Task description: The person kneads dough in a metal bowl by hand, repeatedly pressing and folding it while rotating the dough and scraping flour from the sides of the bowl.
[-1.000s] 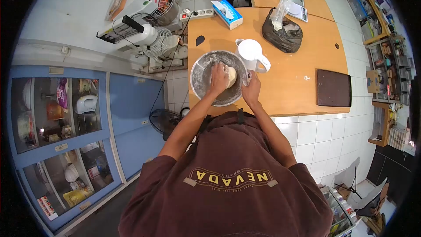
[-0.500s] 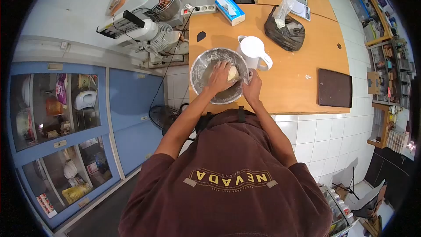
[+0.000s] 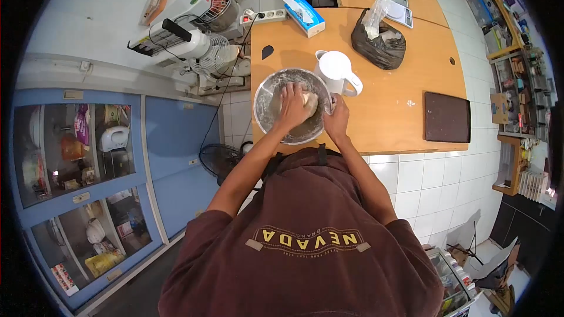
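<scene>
A metal mixing bowl [image 3: 264,97], dusted inside with flour, stands at the table's near left corner. Inside it, my left hand [image 3: 293,107] presses against a pale lump of dough [image 3: 309,105], fingers stretched out over it. Part of the dough is hidden beneath the palm. On the bowl's right rim my right hand [image 3: 336,118] is closed, gripping the edge. A white pitcher [image 3: 335,66] with a handle stands right behind the bowl, close to my right hand.
On the wooden table [image 3: 382,117] are a tissue box [image 3: 305,16], a black plastic bag [image 3: 379,47], a kitchen scale [image 3: 400,14] and a dark tray [image 3: 447,117]. A power strip [image 3: 264,17] lies at the left edge, near a fan [image 3: 217,161] and a mixer [image 3: 197,0].
My left hand has shifted slightly over the dough, its fingers now straighter and more spread. The right hand keeps its hold on the rim. The view has moved a little.
</scene>
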The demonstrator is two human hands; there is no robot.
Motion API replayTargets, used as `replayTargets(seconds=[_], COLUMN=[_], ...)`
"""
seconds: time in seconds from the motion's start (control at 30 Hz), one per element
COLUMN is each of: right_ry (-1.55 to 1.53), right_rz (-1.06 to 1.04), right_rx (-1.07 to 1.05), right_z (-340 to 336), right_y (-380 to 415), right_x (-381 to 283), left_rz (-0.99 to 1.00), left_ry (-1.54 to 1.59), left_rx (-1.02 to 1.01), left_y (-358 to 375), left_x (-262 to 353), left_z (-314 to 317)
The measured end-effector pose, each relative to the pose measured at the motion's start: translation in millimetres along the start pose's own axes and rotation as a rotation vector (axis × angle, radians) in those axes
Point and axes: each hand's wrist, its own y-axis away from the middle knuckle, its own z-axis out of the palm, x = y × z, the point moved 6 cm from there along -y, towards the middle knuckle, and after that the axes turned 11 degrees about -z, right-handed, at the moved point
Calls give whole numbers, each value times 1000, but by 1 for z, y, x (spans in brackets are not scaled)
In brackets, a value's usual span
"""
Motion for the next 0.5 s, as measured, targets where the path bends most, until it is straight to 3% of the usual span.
replayTargets(seconds=[0.03,0.13,0.23,0.33,0.5], right_ry=[-21,-18,-7,0,29], right_rz=[1,-12,-16,-39,-35], right_rx=[2,21,9,2,1], right_z=[-1,-2,-1,-3,-3], right_y=[0,3,5,4,5], right_x=[-1,1,2,-5,-4], left_rz=[26,193,244,259,591], left_ry=[8,-21,-85,-225,66], left_rx=[19,-225,-205,-357,-271], left_y=[6,16,14,10,16], left_x=[4,2,-13,10,6], left_z=[-8,-23,-32,-44,-2])
